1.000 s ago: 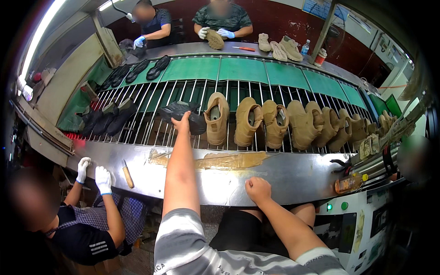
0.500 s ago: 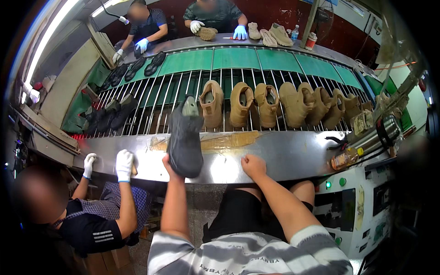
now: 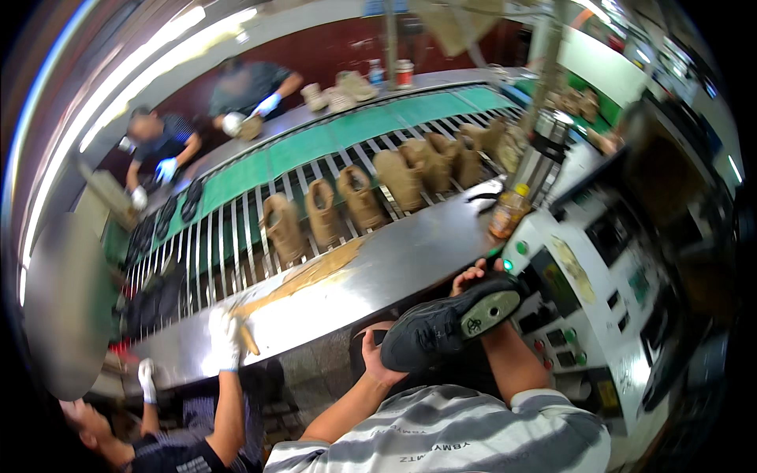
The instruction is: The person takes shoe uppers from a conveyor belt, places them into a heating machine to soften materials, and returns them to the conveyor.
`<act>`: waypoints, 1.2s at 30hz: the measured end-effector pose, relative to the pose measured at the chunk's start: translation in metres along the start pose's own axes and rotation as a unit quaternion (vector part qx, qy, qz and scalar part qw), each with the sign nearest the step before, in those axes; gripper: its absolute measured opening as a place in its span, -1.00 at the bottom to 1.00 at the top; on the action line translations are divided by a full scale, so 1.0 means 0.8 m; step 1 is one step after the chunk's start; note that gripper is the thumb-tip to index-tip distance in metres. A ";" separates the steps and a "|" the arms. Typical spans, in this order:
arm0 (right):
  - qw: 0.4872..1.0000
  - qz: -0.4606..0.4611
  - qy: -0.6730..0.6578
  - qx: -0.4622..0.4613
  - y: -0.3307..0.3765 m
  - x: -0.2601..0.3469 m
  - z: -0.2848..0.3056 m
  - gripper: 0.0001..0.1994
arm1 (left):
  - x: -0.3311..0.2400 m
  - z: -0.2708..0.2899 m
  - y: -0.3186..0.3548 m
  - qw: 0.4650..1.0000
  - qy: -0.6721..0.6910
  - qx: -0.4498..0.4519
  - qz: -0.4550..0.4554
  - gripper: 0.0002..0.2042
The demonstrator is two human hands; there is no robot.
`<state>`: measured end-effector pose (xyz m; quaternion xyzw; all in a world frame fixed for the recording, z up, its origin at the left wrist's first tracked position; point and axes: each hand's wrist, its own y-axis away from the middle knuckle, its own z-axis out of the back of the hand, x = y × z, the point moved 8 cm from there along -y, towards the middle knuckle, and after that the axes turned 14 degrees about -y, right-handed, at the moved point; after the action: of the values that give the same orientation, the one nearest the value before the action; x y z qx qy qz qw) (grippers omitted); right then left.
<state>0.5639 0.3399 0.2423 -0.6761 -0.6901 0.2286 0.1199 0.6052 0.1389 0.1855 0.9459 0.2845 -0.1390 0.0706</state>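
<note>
A black low shoe (image 3: 438, 325) with a pale patch on its sole lies sideways in front of my chest, below the steel ledge. My left hand (image 3: 374, 360) grips its toe end from underneath. My right hand (image 3: 471, 276) holds the heel end, fingers curled over the sole edge. Both forearms come up out of a grey-and-white striped shirt. The shoe is off the conveyor and close to my body.
Several tan boots (image 3: 325, 211) stand on the barred conveyor (image 3: 236, 244) behind a steel ledge (image 3: 394, 260). A control panel (image 3: 583, 299) and an amber bottle (image 3: 509, 211) are at right. A white-gloved co-worker (image 3: 223, 339) works at lower left; two people stand across the belt.
The black shoe came off the conveyor and down over the ledge to my chest. My right hand left the ledge and took its heel. The view swung right.
</note>
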 end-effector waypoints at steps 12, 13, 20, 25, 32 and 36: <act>0.907 0.152 0.047 -0.391 0.333 0.021 -0.109 -0.15 | 0.177 -0.015 -0.165 0.946 -0.255 0.063 0.192 -0.44; 0.933 0.098 0.006 -0.345 0.327 0.011 -0.115 -0.14 | 0.195 -0.015 -0.185 0.936 -0.263 0.081 0.218 -0.45; 0.930 0.223 0.122 -0.265 0.366 0.088 -0.160 -0.13 | 0.309 -0.148 -0.250 0.898 -0.368 0.163 0.177 -0.54; 0.852 0.334 0.271 -0.299 0.463 0.176 -0.258 -0.21 | 0.404 -0.012 -0.244 0.812 -0.444 0.150 0.347 -0.72; 0.277 0.486 0.711 -0.426 0.527 0.367 -0.543 0.07 | 0.406 0.042 -0.228 0.776 -0.551 0.120 0.281 -0.86; 0.033 0.365 0.714 -0.597 0.524 0.478 -0.625 0.06 | 0.416 0.017 -0.228 0.745 -0.609 0.164 0.219 -0.89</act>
<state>1.1472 0.7866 0.4205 -0.5087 0.1734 -0.8433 0.0096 0.7662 0.4592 0.0615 0.6937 -0.0606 -0.7105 0.1012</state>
